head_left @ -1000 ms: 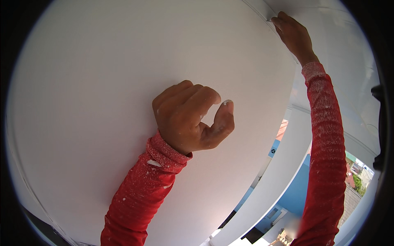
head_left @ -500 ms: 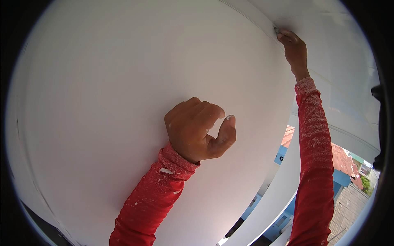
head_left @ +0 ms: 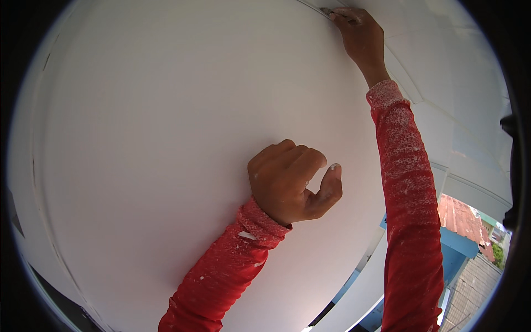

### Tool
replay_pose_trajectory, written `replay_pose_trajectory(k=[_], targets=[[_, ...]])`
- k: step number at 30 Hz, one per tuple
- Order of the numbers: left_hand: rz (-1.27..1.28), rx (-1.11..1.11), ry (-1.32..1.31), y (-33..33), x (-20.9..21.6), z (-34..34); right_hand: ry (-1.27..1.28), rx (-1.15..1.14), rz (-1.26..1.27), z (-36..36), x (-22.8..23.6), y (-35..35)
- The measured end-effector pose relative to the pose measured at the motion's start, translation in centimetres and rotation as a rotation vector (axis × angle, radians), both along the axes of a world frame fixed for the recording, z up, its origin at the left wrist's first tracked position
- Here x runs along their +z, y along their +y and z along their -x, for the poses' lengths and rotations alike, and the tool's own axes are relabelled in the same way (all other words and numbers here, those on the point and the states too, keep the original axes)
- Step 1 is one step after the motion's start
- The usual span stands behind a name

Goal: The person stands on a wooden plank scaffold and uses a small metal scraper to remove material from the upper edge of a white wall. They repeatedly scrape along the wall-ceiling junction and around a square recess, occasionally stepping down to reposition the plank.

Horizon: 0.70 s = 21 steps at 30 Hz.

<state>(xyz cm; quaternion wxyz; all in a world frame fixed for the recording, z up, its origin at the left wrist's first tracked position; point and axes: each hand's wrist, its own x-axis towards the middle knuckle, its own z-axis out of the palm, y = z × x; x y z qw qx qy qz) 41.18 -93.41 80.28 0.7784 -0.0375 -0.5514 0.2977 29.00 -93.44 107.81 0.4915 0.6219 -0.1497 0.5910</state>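
Observation:
My right hand (head_left: 362, 36) reaches up to the seam where the white wall panel (head_left: 182, 110) meets the ceiling (head_left: 426, 55). It grips a small putty knife (head_left: 326, 10), whose dark, thin blade touches that seam; the fingers hide most of the rest. Lower down, my left hand (head_left: 293, 182) is held against or just in front of the panel. Its fingers curl loosely, the thumb stands apart from them, and the gap shows nothing held. White specks dot the thumb tip and both red sleeves.
A long vertical joint (head_left: 41, 210) with dark gaps runs down the panel's left side. Ceiling strips and seams extend to the right. Past the panel's right edge, a rusty red roof (head_left: 462, 218), a blue wall (head_left: 456, 246) and a greyish ribbed roof (head_left: 473, 288) show outside.
In the picture, my right hand with the putty knife has shifted left and up along the ceiling seam. My left hand appears a little farther right, its fingers curled as before. The view has shifted.

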Motion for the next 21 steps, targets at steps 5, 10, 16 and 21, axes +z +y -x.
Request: replay_pose_trajectory(k=[5, 10, 16, 21], targets=[[0.021, -0.008, 0.016, 0.1, 0.1, 0.1, 0.091, -0.224, 0.214, -2.8, -1.1, 1.5], [0.017, -0.011, 0.021, 0.1, 0.0, 0.2, 0.105, -0.368, 0.314, -2.4, -1.0, 2.0], [0.033, -0.016, 0.033, 0.1, 0.1, 0.3, 0.000, -0.019, 0.154, 1.0, 0.4, 3.4], [-0.044, -0.069, 0.009, -0.1, -0.2, 0.2, -0.226, -0.025, -0.019, 7.7, -2.3, 3.7]])
